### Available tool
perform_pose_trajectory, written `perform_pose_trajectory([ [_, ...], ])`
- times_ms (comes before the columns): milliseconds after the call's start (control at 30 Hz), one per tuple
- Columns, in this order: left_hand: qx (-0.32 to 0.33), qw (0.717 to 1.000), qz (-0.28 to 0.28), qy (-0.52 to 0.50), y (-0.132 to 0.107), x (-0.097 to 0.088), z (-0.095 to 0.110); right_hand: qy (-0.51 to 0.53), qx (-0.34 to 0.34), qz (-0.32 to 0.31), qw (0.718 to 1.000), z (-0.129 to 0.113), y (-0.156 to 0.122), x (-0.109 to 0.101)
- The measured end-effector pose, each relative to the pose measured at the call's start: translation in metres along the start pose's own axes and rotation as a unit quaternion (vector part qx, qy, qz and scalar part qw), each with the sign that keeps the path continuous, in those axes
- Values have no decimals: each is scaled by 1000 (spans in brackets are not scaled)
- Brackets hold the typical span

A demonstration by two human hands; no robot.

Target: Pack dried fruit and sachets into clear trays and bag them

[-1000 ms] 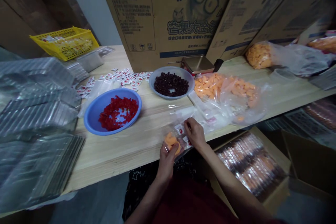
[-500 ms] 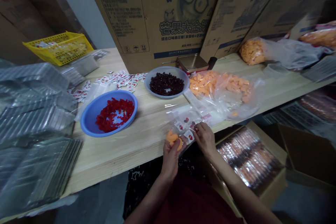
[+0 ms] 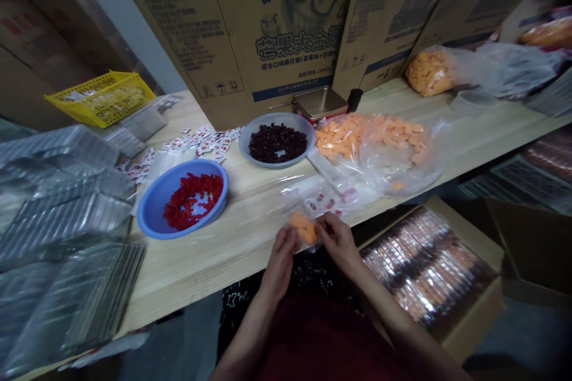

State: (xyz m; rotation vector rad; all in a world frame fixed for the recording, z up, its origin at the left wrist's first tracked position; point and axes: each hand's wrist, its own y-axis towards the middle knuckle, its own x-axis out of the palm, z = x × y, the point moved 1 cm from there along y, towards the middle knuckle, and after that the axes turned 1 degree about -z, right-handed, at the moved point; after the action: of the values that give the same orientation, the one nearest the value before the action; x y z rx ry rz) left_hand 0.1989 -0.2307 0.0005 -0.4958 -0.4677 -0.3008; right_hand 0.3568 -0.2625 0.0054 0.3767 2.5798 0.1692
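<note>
The small clear bag (image 3: 304,227) sits at the near edge of the desk (image 3: 214,256), a little right of its middle, holding a few orange pieces. Both hands have it. The left hand (image 3: 280,255) pinches its left side with the fingertips closed on the film, and the right hand (image 3: 340,241) pinches the right side the same way, so each grip is narrow and shut on the plastic rather than on the contents. To handle this well, I judge the film should be kept taut between the two pinches with the orange pieces low in the bag, because thin plastic like this is slippery and creases easily, and the pieces look soft and irregular. Just behind the bag lies more loose clear film with small red-printed sachets (image 3: 319,199) on it. Towards the far right edge, a large crumpled clear bag (image 3: 370,140) spills more orange chunks. A grey bowl (image 3: 245,143) of dark, wrinkled bits stands near the back edge, and a smooth blue plastic bowl (image 3: 154,205) of glossy red pieces stands to the left. White-and-red sachets (image 3: 201,140) are scattered between the two bowls. Ridged clear trays (image 3: 62,208) are stacked at the left end, with a yellow mesh basket (image 3: 100,95) at the far left corner. Printed cardboard boxes (image 3: 250,30) stand along the back.
</note>
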Motion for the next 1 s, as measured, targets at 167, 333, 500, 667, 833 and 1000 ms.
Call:
perform_pose_trajectory([
  [167, -47, 998, -33, -1, 9, -2, -4, 27, 2, -26, 999, -2, 0, -7],
  [333, 8, 998, 60, -26, 23, 5, -19, 70, -33, -82, 994, -14, -8, 4],
  [500, -18, 998, 51, -16, 24, 0, -17, 4, -69, -78, 995, -20, -17, -6],
  [667, 43, 990, 29, 129, 4, 6, 0, -142, -156, -75, 975, -23, -31, -12],
  [833, 120, 945, -54, 298, -21, 26, 37, -49, -211, 31, 976, -32, -34, -45],
  [1000, 385, 714, -154, 564, -14, 79, 67, 29, -185, 25, 982, -65, -41, -101],
])
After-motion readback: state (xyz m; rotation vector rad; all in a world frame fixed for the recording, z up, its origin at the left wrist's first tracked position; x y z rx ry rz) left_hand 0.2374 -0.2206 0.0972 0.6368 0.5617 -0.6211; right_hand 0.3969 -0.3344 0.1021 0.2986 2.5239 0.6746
